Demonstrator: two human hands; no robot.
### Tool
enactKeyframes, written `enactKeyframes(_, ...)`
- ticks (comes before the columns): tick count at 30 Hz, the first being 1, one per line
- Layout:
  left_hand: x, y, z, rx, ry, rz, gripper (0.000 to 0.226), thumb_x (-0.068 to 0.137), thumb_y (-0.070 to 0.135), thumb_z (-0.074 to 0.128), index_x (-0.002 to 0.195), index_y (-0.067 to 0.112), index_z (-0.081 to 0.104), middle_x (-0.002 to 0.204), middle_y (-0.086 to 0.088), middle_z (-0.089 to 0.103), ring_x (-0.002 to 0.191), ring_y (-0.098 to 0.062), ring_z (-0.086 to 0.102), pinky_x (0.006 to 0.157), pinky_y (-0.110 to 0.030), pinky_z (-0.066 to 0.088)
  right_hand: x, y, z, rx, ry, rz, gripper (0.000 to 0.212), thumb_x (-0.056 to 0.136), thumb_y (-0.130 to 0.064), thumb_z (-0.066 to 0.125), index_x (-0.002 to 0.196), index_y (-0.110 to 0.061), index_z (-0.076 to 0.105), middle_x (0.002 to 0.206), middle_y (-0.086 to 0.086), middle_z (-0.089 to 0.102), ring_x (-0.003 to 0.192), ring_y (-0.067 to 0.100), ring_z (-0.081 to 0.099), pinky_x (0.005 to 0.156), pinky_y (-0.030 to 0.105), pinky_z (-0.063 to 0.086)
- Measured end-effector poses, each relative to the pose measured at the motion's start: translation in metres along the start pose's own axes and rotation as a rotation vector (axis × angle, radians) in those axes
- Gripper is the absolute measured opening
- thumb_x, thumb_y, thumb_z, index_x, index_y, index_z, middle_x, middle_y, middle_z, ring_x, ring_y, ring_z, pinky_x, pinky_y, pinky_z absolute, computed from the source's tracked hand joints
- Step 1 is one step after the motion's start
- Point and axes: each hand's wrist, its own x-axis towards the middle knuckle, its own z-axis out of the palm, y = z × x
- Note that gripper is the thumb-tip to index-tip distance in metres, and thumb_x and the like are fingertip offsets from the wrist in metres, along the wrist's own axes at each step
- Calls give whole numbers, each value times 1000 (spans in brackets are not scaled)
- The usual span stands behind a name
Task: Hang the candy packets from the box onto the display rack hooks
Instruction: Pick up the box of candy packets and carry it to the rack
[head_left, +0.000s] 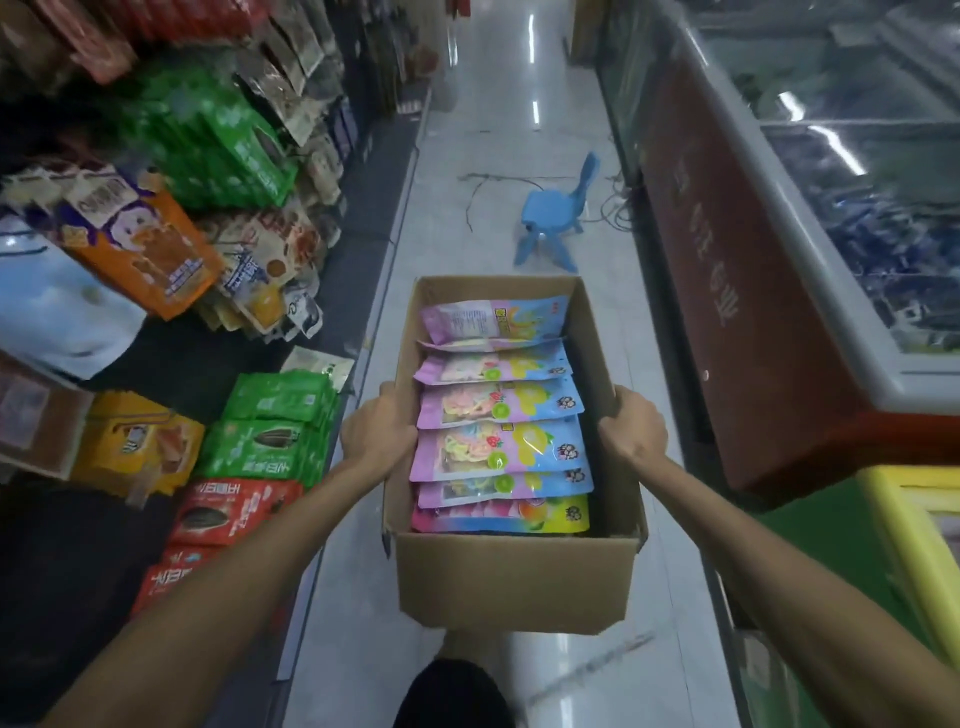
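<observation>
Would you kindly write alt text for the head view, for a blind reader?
The left hand and right hand grip the sides of an open box full of candy packets, above an aisle floor. Snack bags hang at left, a freezer runs along the right, a blue chair stands ahead.

Candy packets (501, 441) in the box (514, 577), display rack (171, 218) left, freezer (810, 270) right, chair (558, 213) ahead.

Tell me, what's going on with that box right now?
Left hand and right hand grip cardboard box by its sides. Candy packets stacked inside. Blue chair ahead in aisle.
</observation>
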Motion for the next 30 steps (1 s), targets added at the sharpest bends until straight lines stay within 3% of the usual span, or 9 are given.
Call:
enactKeyframes(4, 115, 28, -4, 3, -14, -7, 34, 87, 15, 58, 118, 10, 46, 109, -19, 69, 98, -44, 68, 68, -39, 45, 111, -33, -2, 14, -6, -15, 22, 84, -2, 55, 102, -12, 64, 92, 7, 70, 85, 34, 65, 68, 35, 50)
enactKeyframes(10, 261, 78, -28, -37, -17, -12, 26, 89, 15, 54, 114, 11, 47, 113, -19, 68, 101, -45, 67, 71, -40, 41, 258, -90, -23, 22, -20, -22, 35, 85, 0, 55, 116, -13, 67, 104, 8, 75, 93, 34, 69, 79, 38, 58)
enactKeyframes(16, 403, 139, -42, -33, 0, -30, 27, 91, 18, 54, 117, 12, 48, 107, -17, 70, 93, -43, 68, 74, -41, 52, 411, -125, -47, 25, -34, -20, 29, 85, -4, 56, 109, -17, 66, 96, 5, 73, 86, 31, 68, 76, 40, 61)
enactKeyframes(21, 526, 197, -35, -21, 5, -57, 29, 93, 24, 55, 119, 17, 46, 106, -13, 70, 91, -41, 68, 78, -45, 56, 555, -140, -57, 36, -54, -54, 27, 87, -4, 55, 108, -20, 64, 92, 2, 68, 88, 32, 67, 71, 35, 52)
enactKeyframes(24, 595, 236, -36, -9, -6, -119, 33, 92, 29, 54, 122, 18, 46, 109, -11, 69, 94, -39, 69, 79, -44, 55, 642, -150, -68, 55, -88, -85, 19, 85, -5, 54, 96, -19, 61, 86, 2, 68, 82, 33, 65, 67, 36, 51)
enactKeyframes(30, 709, 323, -55, -27, 8, -194, 36, 90, 25, 56, 123, 16, 47, 111, -15, 70, 96, -43, 68, 82, -48, 56, 795, -177, -111, 37, -128, -121, 19, 83, -3, 53, 95, -17, 58, 83, 3, 65, 77, 31, 62, 54, 32, 38)
